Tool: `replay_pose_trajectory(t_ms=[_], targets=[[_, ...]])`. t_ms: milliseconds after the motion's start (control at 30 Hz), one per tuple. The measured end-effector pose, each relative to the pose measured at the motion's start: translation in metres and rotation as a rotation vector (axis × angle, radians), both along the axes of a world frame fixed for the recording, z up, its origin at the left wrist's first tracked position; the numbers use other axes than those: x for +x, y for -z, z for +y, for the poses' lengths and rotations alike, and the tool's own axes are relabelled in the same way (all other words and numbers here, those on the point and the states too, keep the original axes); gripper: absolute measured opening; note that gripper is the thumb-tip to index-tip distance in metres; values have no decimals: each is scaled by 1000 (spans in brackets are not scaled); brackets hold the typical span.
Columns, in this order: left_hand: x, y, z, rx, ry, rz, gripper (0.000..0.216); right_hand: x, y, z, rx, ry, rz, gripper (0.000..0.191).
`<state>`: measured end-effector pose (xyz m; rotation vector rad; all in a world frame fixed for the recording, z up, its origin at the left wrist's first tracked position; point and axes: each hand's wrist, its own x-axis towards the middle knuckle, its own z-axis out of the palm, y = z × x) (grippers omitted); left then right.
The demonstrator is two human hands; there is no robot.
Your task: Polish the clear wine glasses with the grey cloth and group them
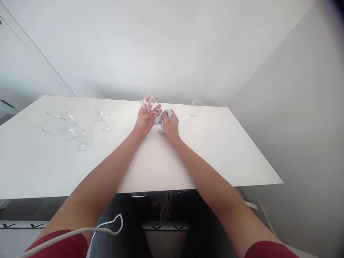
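Note:
Above the white table, my left hand (145, 116) cradles the bowl of a clear wine glass (149, 103), its fingers behind the bowl. The glass is tilted, with the bowl to the upper left and the foot toward my right hand. My right hand (171, 123) grips a light grey cloth (167, 114), bunched up against the foot end of the glass. How much of the foot the cloth covers I cannot make out. A second wine glass (196, 107) stands upright just right of my right hand.
Several clear wine glasses (84, 144) stand on the left part of the table (150, 168), their outlines overlapping. A white wall (150, 46) rises behind the table and a grey wall (301, 107) on the right. A white cable (80, 231) crosses my left arm.

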<state>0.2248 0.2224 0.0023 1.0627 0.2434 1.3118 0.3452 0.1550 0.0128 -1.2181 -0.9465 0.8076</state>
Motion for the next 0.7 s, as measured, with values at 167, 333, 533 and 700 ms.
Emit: replay_pose_trajectory(t_ms=[167, 333, 533, 700], targets=[[0, 1, 0, -27, 5, 27, 82, 0, 2, 6, -178, -46, 139, 24], [-2, 2, 1, -22, -34, 22, 81, 3, -4, -7, 24, 209, -346, 26], [-1, -1, -1, -40, -166, 48, 66, -6, -26, -34, -86, -64, -964, 29], [2, 2, -2, -41, -176, 111, 70, -19, -28, -35, -270, -212, -1279, 48]])
